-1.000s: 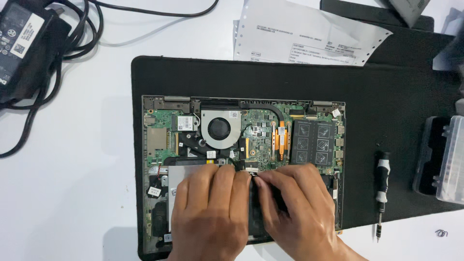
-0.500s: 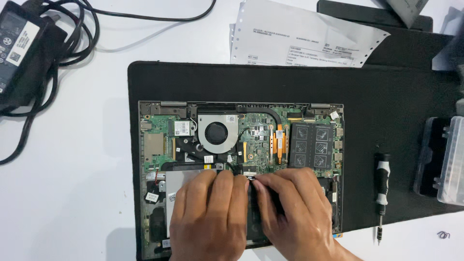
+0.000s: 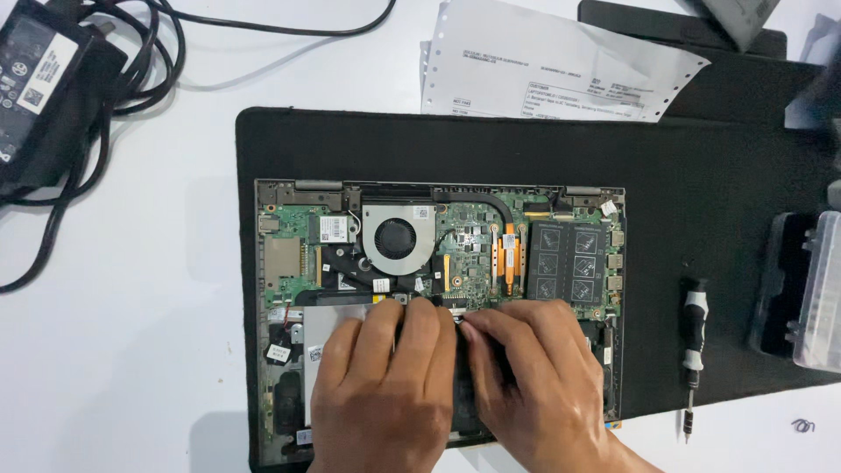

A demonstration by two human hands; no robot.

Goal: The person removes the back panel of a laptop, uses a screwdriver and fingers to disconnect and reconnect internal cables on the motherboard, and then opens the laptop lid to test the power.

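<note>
An opened laptop (image 3: 289,263) lies base-up on a black mat (image 3: 701,166), showing its green board, round fan (image 3: 399,238) and copper heat pipes (image 3: 508,254). My left hand (image 3: 381,394) lies flat on the lower middle of the laptop, over the black battery. Beside it, my right hand (image 3: 534,385) also lies on the battery. The fingertips of both hands meet at the battery's top edge, just below the fan and the board. Whether the fingers pinch a connector there is hidden.
A small black-and-white screwdriver (image 3: 692,350) lies on the mat right of the laptop. A clear plastic parts box (image 3: 819,289) stands at the right edge. A printed paper sheet (image 3: 543,61) lies behind the mat. A black power adapter (image 3: 44,79) with coiled cable is top left.
Both hands have stayed on the battery, with the fingertips shifting slightly at its top edge. The view has drifted a little.
</note>
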